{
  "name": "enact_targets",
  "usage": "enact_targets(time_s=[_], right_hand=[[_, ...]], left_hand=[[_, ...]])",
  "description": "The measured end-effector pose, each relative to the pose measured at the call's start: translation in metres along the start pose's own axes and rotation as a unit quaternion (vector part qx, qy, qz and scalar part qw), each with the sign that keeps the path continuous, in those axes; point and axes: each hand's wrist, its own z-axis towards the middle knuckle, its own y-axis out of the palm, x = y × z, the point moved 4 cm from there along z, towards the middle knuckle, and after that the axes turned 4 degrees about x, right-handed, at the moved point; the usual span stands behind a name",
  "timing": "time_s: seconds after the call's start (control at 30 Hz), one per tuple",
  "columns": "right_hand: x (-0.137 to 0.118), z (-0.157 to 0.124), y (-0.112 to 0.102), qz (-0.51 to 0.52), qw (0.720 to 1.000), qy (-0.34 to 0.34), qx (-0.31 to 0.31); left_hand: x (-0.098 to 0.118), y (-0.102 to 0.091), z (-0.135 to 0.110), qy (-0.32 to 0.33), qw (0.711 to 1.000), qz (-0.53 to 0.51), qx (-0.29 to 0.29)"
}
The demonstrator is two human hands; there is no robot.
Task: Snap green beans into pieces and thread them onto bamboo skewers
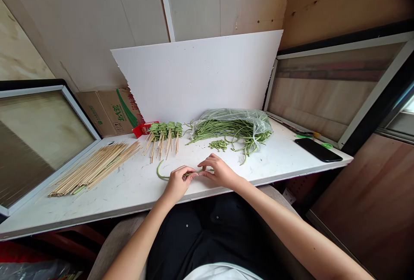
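Near the table's front edge, my left hand [180,181] and my right hand [220,171] meet with pinched fingers on a long green bean [159,172]. One end of the bean curls out past my left hand, and a short bit shows by my right fingers. Behind them stand skewered bundles of cut green beans [166,130], their sticks pointing toward me. A small heap of bean ends [218,144] lies beyond my right hand. Farther back, a clear plastic bag [239,116] is full of long green beans [223,128].
A pile of bamboo skewers [97,166] covers the left of the white table [129,189]. A black phone [318,149] lies at the right, near scissors [305,133]. A cardboard box [110,112] and a white foam board [200,77] stand at the back.
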Motion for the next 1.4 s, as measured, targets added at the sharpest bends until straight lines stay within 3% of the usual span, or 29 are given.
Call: enact_targets(time_s=[0.13, 0.63, 0.97, 1.4], right_hand=[[0.002, -0.002, 0.001, -0.007, 1.000, -0.006, -0.021], [-0.003, 0.000, 0.002, 0.057, 0.996, 0.002, 0.066], [-0.009, -0.003, 0.014, 0.056, 0.997, 0.000, 0.053], [-0.014, -0.006, 0.025, 0.193, 0.975, 0.091, 0.059]], left_hand=[[0.000, 0.002, 0.000, 0.002, 1.000, 0.003, -0.013], [0.007, -0.002, 0.002, 0.001, 1.000, -0.010, -0.015], [0.012, 0.004, 0.001, 0.011, 0.999, -0.022, -0.033], [0.010, 0.006, 0.001, -0.024, 0.991, -0.113, -0.067]])
